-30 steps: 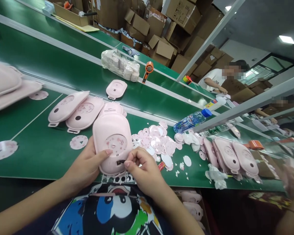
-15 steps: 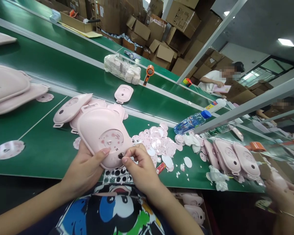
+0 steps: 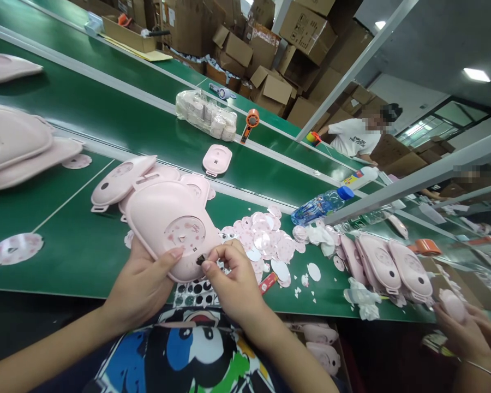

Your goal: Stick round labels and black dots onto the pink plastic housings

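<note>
Head cam, now: what's L hand (image 3: 141, 284) got?

Pink cover (image 3: 155, 210), held tilted over near edge of green table (image 3: 65, 229). Grip's closed: thumb on face by the round recess, other fingers tucked behind, mostly hidden.

Copy. R hand (image 3: 235, 278)?

At cover's lower end. Thumb + index pressed tog., pinching small black bit (image 3: 201, 260) at cover face.

Bit seated?

Can't tell, fingertips hide part of it.

What's in the recess?

Floral disc (image 3: 184, 234) w/ small triangle mark.

Stuff nearby?

Dot sheet (image 3: 194, 293) just below cover, partly hidden, black rounds on it. Disc pile (image 3: 265, 234) to R, red strip (image 3: 268, 282) at its near side. Spare covers (image 3: 123, 177) overlap behind held one. Lone cover (image 3: 217, 159) past metal rail (image 3: 245, 195).

Farther R?

Blue-cap bottle (image 3: 317, 206) on its side near rail, then cover stack (image 3: 388, 265), leaning. Co-worker's hands (image 3: 460, 330) at far R w/ pale pink pc. (image 3: 453, 305).

Far side?

Bagged rolls (image 3: 207, 115), orange fan (image 3: 251, 121) just beside.
</note>
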The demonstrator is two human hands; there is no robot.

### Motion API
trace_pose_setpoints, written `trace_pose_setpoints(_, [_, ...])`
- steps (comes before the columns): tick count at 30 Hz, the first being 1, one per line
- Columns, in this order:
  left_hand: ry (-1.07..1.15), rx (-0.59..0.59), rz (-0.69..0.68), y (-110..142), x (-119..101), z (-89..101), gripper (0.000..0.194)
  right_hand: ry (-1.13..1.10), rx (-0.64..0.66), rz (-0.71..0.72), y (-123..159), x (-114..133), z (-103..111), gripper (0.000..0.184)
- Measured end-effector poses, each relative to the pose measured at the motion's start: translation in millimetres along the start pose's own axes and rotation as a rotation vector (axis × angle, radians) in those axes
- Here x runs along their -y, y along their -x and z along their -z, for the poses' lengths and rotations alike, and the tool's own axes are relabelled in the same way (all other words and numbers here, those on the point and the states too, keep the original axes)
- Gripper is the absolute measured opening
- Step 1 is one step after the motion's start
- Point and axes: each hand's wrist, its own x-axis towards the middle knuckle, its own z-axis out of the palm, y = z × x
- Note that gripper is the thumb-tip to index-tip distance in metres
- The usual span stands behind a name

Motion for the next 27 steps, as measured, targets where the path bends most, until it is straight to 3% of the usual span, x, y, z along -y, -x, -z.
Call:
trace_pose_setpoints(7, [0.023, 0.005, -0.045, 4, 0, -3.6, 0.096, 0.09, -0.121, 0.11, -1, -2, -4, 0.007])
trace_pose_setpoints(10, [0.006, -0.016, -0.049, 6, -2, -2.9, 0.099, 0.024, -0.126, 0.097, -1, -7, -4, 0.04])
trace_pose_setpoints(12, [0.008, -0.015, -0.024, 5, -3, -1.2, 0.098, -0.124, -0.002, 0.059, -1, -12, -5, 0.064])
trace_pose_setpoints(13, [0.014, -0.008, -0.013, 5, -3, 0.2, 0.097, -0.213, 0.082, 0.045, -1, -15, -6, 0.066])
trace_pose_setpoints(15, [0.009, 0.023, -0.003, 2, -1, 4.1, 0.095, -0.357, 0.179, 0.026, -1, -21, -8, 0.059])
trace_pose_setpoints(18, [-0.056, 0.089, 0.021, -4, 5, 12.5, 0.091, -0.442, 0.116, -0.017, -2, -25, -13, 0.049])
trace_pose_setpoints(23, [-0.257, 0.287, 0.008, -9, 18, 23.0, 0.087, -0.56, 0.017, -0.002, -6, -23, -19, 0.053])
trace_pose_setpoints(27, [-0.322, 0.31, -0.085, -17, 16, 29.1, 0.078, -0.504, 0.104, 0.026, -9, -25, -15, 0.061])
